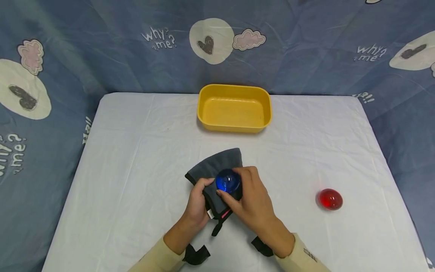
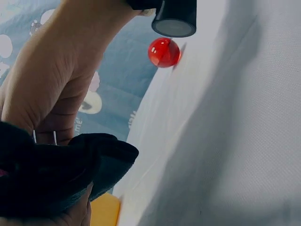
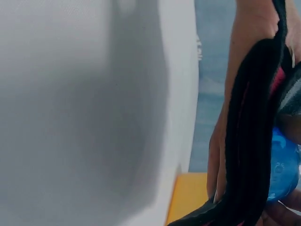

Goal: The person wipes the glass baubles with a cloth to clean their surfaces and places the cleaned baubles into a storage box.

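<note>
Near the middle of the white table, a folded grey cloth (image 1: 217,162) with black edging, a small tag and a hanging loop is held by my left hand (image 1: 197,206), its thumb on top. A clear blue ball (image 1: 227,181) sits against the cloth's upper face, pinched between thumb and fingers of my right hand (image 1: 255,200). From the right wrist, the blue ball (image 3: 283,165) shows beside the cloth's dark layered edge (image 3: 249,132), where a bit of pink peeks out. The left fingers beneath the cloth are mostly hidden in the head view.
A clear red ball (image 1: 330,199) lies on the table to the right of my hands. At the table's back edge stands a yellow plastic basin (image 1: 234,128). Blue printed curtain (image 1: 129,68) surrounds the table. Black straps (image 1: 197,255) hang at both wrists.
</note>
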Motion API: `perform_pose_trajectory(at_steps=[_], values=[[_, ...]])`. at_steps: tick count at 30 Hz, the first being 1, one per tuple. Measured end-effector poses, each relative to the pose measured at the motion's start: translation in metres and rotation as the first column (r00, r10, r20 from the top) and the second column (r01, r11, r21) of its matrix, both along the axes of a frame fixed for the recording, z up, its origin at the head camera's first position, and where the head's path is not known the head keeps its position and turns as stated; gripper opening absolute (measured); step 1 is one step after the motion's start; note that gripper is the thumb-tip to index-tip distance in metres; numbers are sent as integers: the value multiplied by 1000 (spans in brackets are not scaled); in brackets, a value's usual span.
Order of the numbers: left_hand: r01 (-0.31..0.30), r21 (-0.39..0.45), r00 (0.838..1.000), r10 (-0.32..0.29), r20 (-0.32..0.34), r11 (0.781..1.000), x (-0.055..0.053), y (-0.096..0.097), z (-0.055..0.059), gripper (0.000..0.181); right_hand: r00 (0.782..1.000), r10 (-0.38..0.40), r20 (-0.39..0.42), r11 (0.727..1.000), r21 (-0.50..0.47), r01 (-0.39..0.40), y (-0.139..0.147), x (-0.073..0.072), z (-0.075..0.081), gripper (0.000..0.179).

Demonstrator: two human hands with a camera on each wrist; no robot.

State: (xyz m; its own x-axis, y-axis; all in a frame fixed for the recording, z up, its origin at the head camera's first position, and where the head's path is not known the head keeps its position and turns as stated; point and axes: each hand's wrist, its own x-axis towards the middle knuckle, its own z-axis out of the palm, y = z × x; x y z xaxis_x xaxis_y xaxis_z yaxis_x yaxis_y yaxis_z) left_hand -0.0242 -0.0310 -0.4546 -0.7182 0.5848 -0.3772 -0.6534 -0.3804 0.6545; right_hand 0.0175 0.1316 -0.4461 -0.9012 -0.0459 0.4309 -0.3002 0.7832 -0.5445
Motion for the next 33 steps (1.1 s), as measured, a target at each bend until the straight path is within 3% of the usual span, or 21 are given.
perform_pose_trajectory(at_steps=[6, 11, 19, 26, 33], values=[[-5, -12, 1000, 5, 23, 1000, 0, -1, -1, 67, 999, -5, 33, 998, -56, 6, -1, 1, 4, 63], [-28, -21, 999, 29, 39, 999, -1, -2, -2, 66, 994, -21, 107, 988, -149, 37, -4, 3, 6, 64], [-64, -33, 996, 66, 61, 997, -2, -1, -2, 49, 986, -11, 165, 975, -216, 48, -2, 5, 8, 51], [-63, -1, 998, 63, 26, 998, -4, 0, -1, 63, 994, 74, 75, 978, -200, -57, -2, 6, 1, 57], [-92, 17, 996, 92, 4, 996, -4, 3, 0, 62, 989, 78, -127, 997, 3, -78, -3, 3, -11, 67]])
